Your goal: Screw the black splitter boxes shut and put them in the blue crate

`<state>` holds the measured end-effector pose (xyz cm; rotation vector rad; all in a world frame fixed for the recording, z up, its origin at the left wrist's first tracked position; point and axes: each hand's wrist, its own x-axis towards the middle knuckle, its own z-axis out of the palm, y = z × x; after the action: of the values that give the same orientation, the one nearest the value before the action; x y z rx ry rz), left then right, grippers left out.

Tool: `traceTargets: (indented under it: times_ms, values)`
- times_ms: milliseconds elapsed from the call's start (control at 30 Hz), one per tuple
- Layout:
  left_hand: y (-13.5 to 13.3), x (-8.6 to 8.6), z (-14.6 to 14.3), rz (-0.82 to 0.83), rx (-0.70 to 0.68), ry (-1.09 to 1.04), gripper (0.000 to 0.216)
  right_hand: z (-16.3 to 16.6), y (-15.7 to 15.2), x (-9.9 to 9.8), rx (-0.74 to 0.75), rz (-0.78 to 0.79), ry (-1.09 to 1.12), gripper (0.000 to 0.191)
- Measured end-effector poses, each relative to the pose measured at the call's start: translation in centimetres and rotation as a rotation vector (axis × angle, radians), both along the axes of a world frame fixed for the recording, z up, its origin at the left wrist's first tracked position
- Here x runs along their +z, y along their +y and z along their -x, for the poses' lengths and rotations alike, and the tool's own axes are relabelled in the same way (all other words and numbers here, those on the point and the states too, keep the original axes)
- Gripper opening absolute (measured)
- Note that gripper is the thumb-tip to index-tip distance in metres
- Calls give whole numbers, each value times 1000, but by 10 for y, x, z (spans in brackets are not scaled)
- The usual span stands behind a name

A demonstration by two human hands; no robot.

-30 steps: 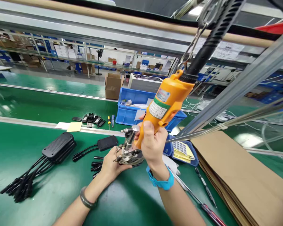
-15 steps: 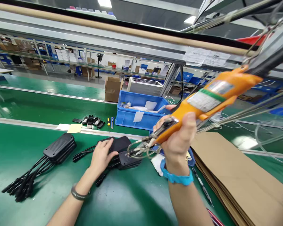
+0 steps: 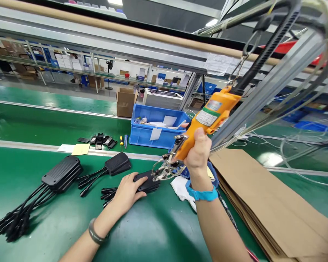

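My right hand point(image 3: 199, 151) is wrapped round an orange electric screwdriver point(image 3: 205, 118), held tilted and hooked at its top to a hanging cable. Its metal tip end, with thin looped tubes around it, reaches down to the right end of a stack of black cable boxes point(image 3: 146, 183). Whether the tip touches the box cannot be made out. Across the left part of that stack lies my left hand point(image 3: 129, 189), fingers over the top and thumb along the near side, gripping it. Behind it is a smaller pile of black cable boxes point(image 3: 118, 163).
A taller stack of black cable boxes point(image 3: 62, 173) lies left. Behind are small black parts point(image 3: 101, 140), a yellow screwdriver point(image 3: 121, 142), a cutter knife point(image 3: 125, 141) and a blue bin point(image 3: 144, 136). Flat cardboard point(image 3: 262, 193) lies right, a white glove point(image 3: 182, 189) nearer.
My left hand has moved right and nearer, from the rear boxes onto the front stack. The orange screwdriver has come down and left, its tip end now at that stack.
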<state>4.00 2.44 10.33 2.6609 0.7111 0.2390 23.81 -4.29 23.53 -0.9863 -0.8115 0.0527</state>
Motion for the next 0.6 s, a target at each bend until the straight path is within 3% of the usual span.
traceTargets:
  times_ms: [233, 600]
  values:
    - [-1, 4, -2, -26, 5, 84, 54, -2, 2, -17, 50, 55, 21, 47]
    - [-3, 1, -3, -71, -3, 73, 50, 3, -6, -15, 17, 51, 27, 46]
